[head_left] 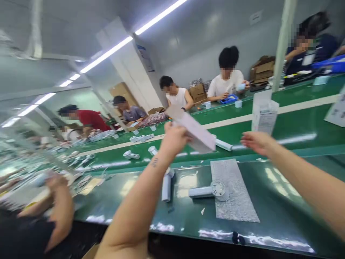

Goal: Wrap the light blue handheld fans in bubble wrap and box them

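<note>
My left hand [175, 137] is closed on the near end of a white box [198, 133], tilted above the green belt. My right hand [254, 142] is open, its fingers stretched out to the left, below an upright white carton [264, 113] with a raised flap. It holds nothing. On the dark bench between my arms, a light blue handheld fan [207, 190] lies with its round head on a grey foam sheet [234, 190]. Another light blue device [166, 187] lies to its left, partly behind my left forearm.
Light blue parts [130, 155] lie along the green belt [239, 120]. A white printed carton [336, 109] is at the far right. Several people sit across the belt. A co-worker's arm [63, 205] is at the left. A pole [284, 46] stands beyond the belt.
</note>
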Demonstrator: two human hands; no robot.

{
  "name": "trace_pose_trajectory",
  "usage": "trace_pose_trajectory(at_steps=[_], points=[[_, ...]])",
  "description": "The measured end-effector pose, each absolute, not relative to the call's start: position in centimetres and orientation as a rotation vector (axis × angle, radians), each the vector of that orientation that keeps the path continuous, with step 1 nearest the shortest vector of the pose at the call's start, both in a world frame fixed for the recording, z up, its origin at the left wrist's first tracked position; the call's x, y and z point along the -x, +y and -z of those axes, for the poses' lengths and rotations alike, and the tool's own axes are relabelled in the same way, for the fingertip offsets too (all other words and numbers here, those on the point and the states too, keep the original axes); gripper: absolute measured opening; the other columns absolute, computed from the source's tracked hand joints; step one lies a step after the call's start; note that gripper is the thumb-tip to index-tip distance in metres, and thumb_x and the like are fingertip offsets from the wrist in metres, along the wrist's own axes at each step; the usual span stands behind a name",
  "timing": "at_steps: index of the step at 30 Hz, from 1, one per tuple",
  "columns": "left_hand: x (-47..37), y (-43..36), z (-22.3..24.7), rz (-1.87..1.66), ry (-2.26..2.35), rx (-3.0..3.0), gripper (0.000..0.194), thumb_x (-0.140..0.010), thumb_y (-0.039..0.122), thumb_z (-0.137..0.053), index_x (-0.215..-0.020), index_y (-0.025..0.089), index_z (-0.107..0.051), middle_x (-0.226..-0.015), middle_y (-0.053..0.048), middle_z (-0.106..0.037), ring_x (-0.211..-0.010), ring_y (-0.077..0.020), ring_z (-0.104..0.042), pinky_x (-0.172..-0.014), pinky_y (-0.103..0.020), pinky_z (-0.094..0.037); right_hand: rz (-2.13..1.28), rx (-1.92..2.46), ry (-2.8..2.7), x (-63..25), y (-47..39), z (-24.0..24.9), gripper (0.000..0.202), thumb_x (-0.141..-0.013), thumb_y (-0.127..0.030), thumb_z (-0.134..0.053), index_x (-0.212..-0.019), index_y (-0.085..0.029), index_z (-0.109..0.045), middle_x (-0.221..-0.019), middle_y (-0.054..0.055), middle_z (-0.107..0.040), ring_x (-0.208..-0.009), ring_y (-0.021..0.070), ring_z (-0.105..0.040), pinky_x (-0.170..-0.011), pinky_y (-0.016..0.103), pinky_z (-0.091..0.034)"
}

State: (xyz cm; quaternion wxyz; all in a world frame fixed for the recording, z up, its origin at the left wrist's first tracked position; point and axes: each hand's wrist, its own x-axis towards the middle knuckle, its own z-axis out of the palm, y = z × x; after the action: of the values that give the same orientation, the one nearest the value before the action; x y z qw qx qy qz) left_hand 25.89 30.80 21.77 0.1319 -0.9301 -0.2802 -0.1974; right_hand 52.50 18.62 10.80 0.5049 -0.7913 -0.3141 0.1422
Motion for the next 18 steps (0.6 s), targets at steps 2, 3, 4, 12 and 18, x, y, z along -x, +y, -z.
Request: trace_pose_trajectory(at_steps=[2, 3, 4, 12, 18], points=[[-24.7, 35.5, -21.3, 0.461, -0.976, 2.609, 0.017, -0.079, 0.03, -0.058, -0.077, 0.016, -0.068, -0.088, -0.015, -0.066, -0.115, -0.0395, -0.042, -0.101, -0.056, -0.028, -0.45, 1.992, -0.804, -51.2, 22.0, -9.6, 0.032, -0.082, -0.045, -0.057, -0.086, -0.014, -0.063, -0.084, 0.019, -0.064, -0.074, 0.0229, -0.067, -0.065, 0.034, -0.056], [-24.4, 37.6, -20.6, 0.414, -1.031, 2.58, 0.018, -0.08, 0.03, -0.056, -0.081, 0.016, -0.068, -0.09, -0.017, -0.065, -0.12, -0.0425, -0.037, -0.099, -0.056, -0.03, -0.469, 2.029, -0.823, -50.6, 23.6, -8.9, 0.034, -0.08, -0.045, -0.061, -0.09, -0.012, -0.063, -0.088, 0.018, -0.063, -0.076, 0.0237, -0.067, -0.067, 0.036, -0.056], [-24.2, 39.6, -19.6, 0.355, -1.074, 2.567, 0.02, -0.081, 0.029, -0.054, -0.084, 0.015, -0.068, -0.091, -0.018, -0.065, -0.123, -0.0446, -0.034, -0.096, -0.055, -0.033, -0.466, 2.057, -0.827, -50.1, 25.1, -8.2, 0.039, -0.076, -0.044, -0.065, -0.096, -0.011, -0.061, -0.097, 0.02, -0.061, -0.085, 0.0266, -0.065, -0.071, 0.039, -0.056], [-24.8, 48.3, -13.8, 0.118, -1.316, 2.523, 0.026, -0.083, 0.028, -0.05, -0.1, 0.014, -0.064, -0.105, -0.019, -0.065, -0.13, -0.0444, -0.028, -0.096, -0.052, -0.037, -0.386, 2.394, -1.292, -50.9, 32.0, -5.7, 0.032, -0.067, -0.017, -0.07, -0.097, -0.008, -0.061, -0.109, 0.024, -0.06, -0.111, 0.0372, -0.051, -0.091, 0.046, -0.039], [-27.7, 43.8, -16.6, 0.198, -1.227, 2.598, 0.027, -0.08, 0.022, -0.056, -0.103, 0.01, -0.061, -0.109, -0.02, -0.063, -0.112, -0.0374, -0.05, -0.088, -0.047, -0.043, -0.522, 2.288, -1.313, -53.8, 29.9, -6.2, 0.028, -0.072, -0.029, -0.065, -0.093, -0.012, -0.057, -0.102, 0.016, -0.064, -0.095, 0.0285, -0.061, -0.073, 0.031, -0.046]])
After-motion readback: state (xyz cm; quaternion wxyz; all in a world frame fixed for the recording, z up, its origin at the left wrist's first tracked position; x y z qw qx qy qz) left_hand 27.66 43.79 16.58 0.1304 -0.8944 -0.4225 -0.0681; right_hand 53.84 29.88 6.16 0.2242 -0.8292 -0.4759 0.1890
